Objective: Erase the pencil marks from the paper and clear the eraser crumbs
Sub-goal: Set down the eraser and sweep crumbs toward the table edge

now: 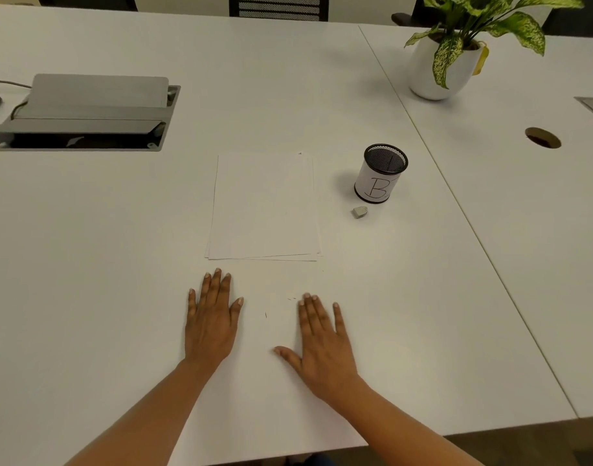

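Both hands lie flat on the desk [120, 264], palms down, fingers straight and holding nothing, the left hand [211, 322] and the right hand [322, 344] side by side with a gap between them. The paper [265, 206], a small stack, sits just beyond them at twelve o'clock. Its top sheet looks blank, and any faint pencil is too pale to tell. The eraser [359, 212] lies loose at three o'clock of the stack, with a mesh pen cup [379, 176] at one o'clock of it. A few dark specks [291, 298] dot the desk between the hands, likely crumbs. I judge the rubbing either done or not begun. Next, the right hand should sweep those specks away or reach to two o'clock for the eraser.
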Available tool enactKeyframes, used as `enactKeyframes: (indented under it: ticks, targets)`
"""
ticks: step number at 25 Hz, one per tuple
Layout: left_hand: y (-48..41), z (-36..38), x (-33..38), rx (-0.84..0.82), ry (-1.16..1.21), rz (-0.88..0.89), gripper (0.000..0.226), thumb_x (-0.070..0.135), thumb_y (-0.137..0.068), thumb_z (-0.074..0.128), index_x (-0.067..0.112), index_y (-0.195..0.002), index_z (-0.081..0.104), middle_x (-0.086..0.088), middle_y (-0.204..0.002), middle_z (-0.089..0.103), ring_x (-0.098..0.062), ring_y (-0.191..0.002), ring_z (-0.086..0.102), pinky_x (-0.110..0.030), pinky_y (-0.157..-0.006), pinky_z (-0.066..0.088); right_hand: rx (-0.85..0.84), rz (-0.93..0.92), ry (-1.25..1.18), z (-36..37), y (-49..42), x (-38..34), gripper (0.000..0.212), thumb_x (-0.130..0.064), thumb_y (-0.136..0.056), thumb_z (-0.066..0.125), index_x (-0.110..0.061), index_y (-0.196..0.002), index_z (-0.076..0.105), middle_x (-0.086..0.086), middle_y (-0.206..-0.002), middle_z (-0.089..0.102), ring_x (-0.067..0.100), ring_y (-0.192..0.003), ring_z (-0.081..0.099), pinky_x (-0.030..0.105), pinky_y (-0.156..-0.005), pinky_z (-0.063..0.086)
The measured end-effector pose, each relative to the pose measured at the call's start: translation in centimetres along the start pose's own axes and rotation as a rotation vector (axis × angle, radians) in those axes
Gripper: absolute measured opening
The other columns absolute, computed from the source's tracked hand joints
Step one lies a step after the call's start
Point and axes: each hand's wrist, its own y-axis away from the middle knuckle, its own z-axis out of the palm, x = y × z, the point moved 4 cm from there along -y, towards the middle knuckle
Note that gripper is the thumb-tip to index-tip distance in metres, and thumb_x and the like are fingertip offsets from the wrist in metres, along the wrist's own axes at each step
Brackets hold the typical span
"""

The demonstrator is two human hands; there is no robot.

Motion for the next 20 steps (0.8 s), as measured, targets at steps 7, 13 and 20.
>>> enactKeyframes:
  ticks: [7,13,20]
  targets:
    - [2.0,0.9,4.9,-0.238,-0.016,0.104,0.074,0.056,-0.094,0.009,0.003,-0.134,0.041,-0.014,-0.141,0.042,-0.023,-0.133,0.034,-0.036,-0.11,0.003,0.168,0.123,-0.52,-2.8,1.6,4.9,0.082,-0.073,-0.079,0.013,-0.021,-0.142,0.019,-0.008,-0.151,0.015,-0.004,-0.134,-0.001,0.023,-0.112,-0.007]
    - [5.2,2.1,11.1,-0.34,0.104,0.29,0.081,0.064,-0.089,-0.001,0.008,-0.144,0.018,-0.009,-0.152,0.018,-0.021,-0.14,0.018,-0.031,-0.112,0.0,0.186,0.286,-0.757,-2.8,1.9,8.7,0.054,-0.042,-0.091,0.039,-0.022,-0.14,0.026,-0.005,-0.151,0.022,-0.005,-0.13,0.009,0.025,-0.112,0.008]
    - [2.7,1.7,9.6,-0.235,0.197,0.236,0.103,0.076,-0.063,-0.027,0.018,-0.145,-0.006,0.005,-0.151,-0.012,-0.007,-0.138,-0.015,-0.022,-0.11,-0.016,0.23,0.255,-0.913,-2.4,2.4,10.0,0.042,-0.028,-0.096,0.036,-0.021,-0.137,0.033,-0.009,-0.145,0.03,-0.003,-0.133,0.016,0.019,-0.107,0.012]
